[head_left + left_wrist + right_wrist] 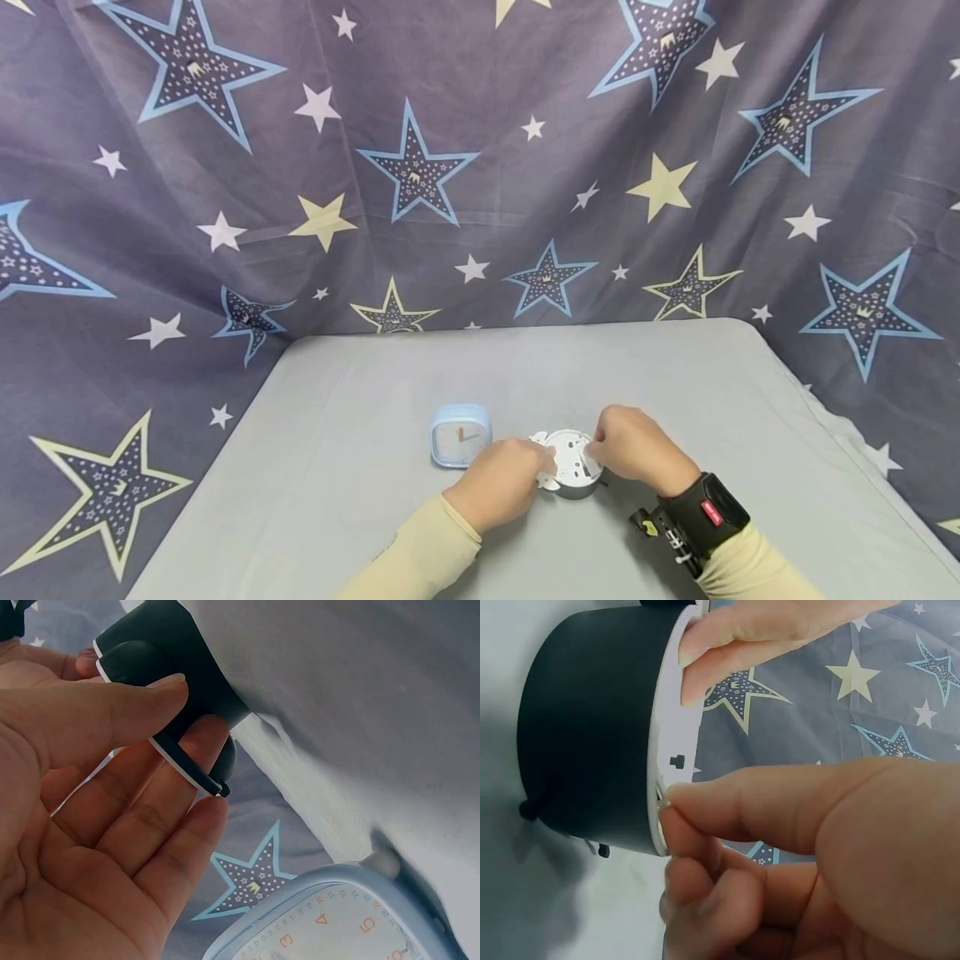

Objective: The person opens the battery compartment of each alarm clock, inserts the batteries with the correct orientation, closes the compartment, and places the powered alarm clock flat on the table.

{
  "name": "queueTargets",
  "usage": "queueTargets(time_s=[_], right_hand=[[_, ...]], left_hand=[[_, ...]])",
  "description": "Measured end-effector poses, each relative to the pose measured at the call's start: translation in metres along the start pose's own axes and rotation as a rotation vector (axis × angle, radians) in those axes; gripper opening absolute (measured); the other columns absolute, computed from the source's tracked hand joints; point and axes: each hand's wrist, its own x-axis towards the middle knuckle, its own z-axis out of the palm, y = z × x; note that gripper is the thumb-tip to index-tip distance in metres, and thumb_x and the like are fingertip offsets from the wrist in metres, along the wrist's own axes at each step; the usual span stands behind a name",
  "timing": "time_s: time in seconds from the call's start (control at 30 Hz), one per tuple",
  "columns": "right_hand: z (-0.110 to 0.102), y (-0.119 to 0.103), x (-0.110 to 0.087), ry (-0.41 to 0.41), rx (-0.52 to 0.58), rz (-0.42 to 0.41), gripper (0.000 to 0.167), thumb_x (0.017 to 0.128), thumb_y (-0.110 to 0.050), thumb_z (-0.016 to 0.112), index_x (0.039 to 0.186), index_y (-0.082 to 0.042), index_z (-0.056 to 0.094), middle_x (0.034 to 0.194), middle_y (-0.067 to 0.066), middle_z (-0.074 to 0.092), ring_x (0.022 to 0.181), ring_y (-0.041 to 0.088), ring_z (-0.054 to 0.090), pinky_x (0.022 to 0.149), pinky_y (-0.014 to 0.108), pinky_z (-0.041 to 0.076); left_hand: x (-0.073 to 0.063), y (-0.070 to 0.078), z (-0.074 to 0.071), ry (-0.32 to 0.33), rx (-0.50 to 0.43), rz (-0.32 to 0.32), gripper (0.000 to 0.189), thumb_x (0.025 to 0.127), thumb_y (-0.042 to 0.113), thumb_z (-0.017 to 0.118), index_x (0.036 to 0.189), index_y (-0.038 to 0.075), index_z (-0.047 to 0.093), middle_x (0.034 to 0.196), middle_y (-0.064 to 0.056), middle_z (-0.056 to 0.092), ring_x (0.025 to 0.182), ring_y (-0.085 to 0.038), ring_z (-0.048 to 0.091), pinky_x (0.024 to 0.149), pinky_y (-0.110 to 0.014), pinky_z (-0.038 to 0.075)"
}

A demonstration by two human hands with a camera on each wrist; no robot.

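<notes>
A round alarm-clock-like case [567,457] with dark sides, a white panel and ear-like lobes stands on the table, panel upward. My left hand [506,479] grips its left side by a lobe; in the left wrist view the thumb [131,705] lies on the dark side, with fingers around the edge. My right hand [633,446] is at the panel's right rim. There, in the right wrist view, thumb and forefinger pinch a small light piece [664,803], mostly hidden by the fingertips. Small dark feet [531,808] stick out of the case.
A light blue square alarm clock [461,437] stands just left of the round case, dial facing me. Both rest on a grey-covered table [337,417]. A star-printed curtain [480,167] hangs behind and beside it. A black camera strap [705,512] wraps the right wrist.
</notes>
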Motion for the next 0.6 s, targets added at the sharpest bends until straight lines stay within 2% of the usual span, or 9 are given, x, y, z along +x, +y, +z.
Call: queueTargets(time_s=[0.27,0.6], right_hand=[[-0.0005,-0.0004,0.0006,-0.009,-0.001,0.023,0.033,0.085,-0.017,0.07,0.056,-0.015,0.053,0.054,-0.003,0.047,0.05,0.016,0.045,0.048,0.028,0.035],[0.001,-0.0021,0.0003,-0.015,-0.019,0.016,0.016,0.087,-0.019,0.071,0.073,-0.012,0.066,0.072,0.002,0.062,0.063,0.02,0.054,0.057,0.032,0.043]], left_hand=[[-0.0002,-0.0002,0.0009,0.004,0.01,0.0,0.027,0.086,0.001,0.073,0.099,0.023,0.081,0.111,0.009,0.078,0.098,-0.009,0.075,0.09,-0.023,0.058],[-0.0002,-0.0004,0.0004,0.005,-0.003,0.0,0.027,0.086,0.0,0.073,0.097,0.023,0.081,0.108,0.01,0.079,0.096,-0.008,0.075,0.087,-0.022,0.058]])
